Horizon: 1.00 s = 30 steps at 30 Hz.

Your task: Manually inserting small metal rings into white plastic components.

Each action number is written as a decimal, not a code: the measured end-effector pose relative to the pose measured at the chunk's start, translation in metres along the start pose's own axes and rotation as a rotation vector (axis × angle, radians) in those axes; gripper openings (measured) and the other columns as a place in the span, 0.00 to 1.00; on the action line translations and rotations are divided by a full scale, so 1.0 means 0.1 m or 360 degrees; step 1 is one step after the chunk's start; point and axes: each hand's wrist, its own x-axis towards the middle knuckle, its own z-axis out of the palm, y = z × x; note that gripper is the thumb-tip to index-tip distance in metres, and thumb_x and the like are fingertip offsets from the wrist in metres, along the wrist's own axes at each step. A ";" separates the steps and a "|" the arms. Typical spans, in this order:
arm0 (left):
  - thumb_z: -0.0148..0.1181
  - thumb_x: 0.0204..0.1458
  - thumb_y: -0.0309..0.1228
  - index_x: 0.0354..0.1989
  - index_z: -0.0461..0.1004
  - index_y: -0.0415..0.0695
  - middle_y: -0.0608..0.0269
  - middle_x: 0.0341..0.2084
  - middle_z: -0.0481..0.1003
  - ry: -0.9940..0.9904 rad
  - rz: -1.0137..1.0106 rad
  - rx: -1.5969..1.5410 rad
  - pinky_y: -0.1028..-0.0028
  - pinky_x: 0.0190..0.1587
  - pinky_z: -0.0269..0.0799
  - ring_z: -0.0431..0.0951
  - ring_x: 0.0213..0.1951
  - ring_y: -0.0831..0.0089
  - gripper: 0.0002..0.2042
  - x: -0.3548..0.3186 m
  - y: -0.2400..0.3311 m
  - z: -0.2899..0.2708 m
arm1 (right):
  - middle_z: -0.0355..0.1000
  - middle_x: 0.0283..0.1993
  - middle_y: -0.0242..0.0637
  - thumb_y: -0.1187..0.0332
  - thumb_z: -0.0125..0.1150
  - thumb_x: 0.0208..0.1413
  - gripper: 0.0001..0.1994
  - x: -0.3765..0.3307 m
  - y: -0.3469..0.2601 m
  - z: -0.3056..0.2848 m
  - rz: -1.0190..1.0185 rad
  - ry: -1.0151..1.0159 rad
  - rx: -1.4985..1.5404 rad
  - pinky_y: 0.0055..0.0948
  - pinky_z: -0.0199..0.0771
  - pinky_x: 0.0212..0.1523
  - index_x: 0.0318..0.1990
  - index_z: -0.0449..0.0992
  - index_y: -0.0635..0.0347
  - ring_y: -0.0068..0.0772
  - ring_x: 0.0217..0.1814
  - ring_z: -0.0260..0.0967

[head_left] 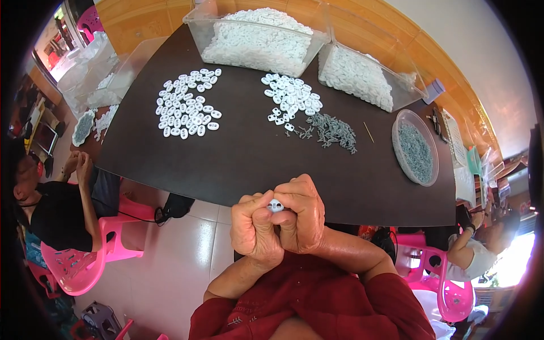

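Observation:
Just beyond the table's near edge, my left hand (253, 228) and my right hand (304, 214) meet, pinching one small white oval plastic piece (275, 205) between thumbs and forefingers. Two dark openings show on its face; the fingers cover its sides. Farther off on the dark table (238, 153) lies a loose group of similar white oval pieces (184, 110) to the left. A denser heap of white pieces (293, 95) sits in the middle, touching a pile of small grey plastic pegs (334, 133).
Two clear bins (258, 42) (357, 73) heaped with white parts stand along the back. At right are a round tub (435, 170) of grey pegs, a thin stick (368, 132) and pliers (437, 124). People sit on pink chairs (73, 269) at both sides.

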 end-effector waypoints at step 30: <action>0.50 0.59 0.32 0.52 0.65 0.35 0.58 0.32 0.75 -0.0422 -0.0655 0.0015 0.82 0.30 0.68 0.72 0.28 0.80 0.16 0.28 -0.30 -0.07 | 0.72 0.30 0.40 0.80 0.60 0.44 0.06 0.70 0.82 -1.02 -0.0095 -0.0187 -0.0772 0.27 0.68 0.32 0.32 0.75 0.65 0.34 0.29 0.68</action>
